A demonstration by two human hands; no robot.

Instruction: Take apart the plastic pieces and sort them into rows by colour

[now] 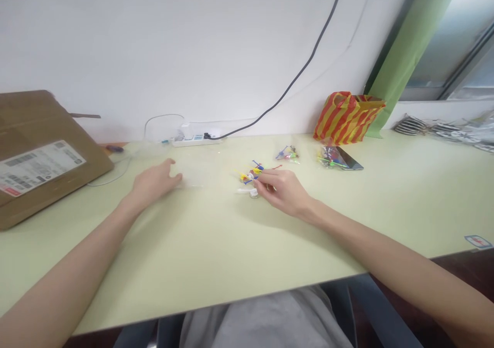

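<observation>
My left hand (pixel 156 182) is over the table with thumb and forefinger apart. Its thumb tip is at the edge of a clear, flat plastic piece, perhaps a bag (pixel 196 177), which is faint and blurred. My right hand (pixel 284 191) has its fingers pinched together at a small heap of coloured plastic pieces (pixel 254 169) in blue, yellow, red and white. What the fingertips grip, if anything, is hidden behind them. A white plastic piece (pixel 245 190) lies just below the heap, close to the right fingertips.
Behind the heap lie two clear packets of coloured pieces (pixel 287 153) (pixel 329 157), one beside a dark phone (pixel 349 158). A striped bag (pixel 349 117), a power strip (pixel 195 140) with cables and a cardboard box (pixel 42 152) stand around. The table edge (pixel 231 305) is near my lap.
</observation>
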